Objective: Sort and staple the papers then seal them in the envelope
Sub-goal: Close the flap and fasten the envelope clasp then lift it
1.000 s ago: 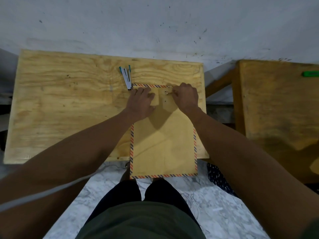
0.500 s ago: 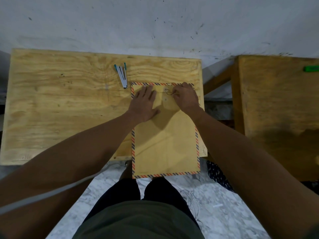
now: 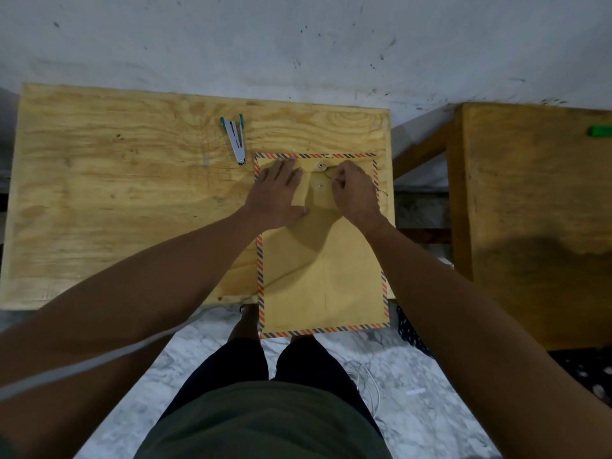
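- The right hand pinches a thin dark string beside the two clasp buttons; the fingers are curled tight on it
- The left hand lies flat with fingers spread, pressing the flap of the envelope down
- The envelope rests on the plywood table, its near end overhanging the edge (papers presumably inside; none show)
- It looks light and floppy, likely to slide; best pinned near the flap, string kept taut
- A stapler lies just beyond its far left corner

Green object on side table
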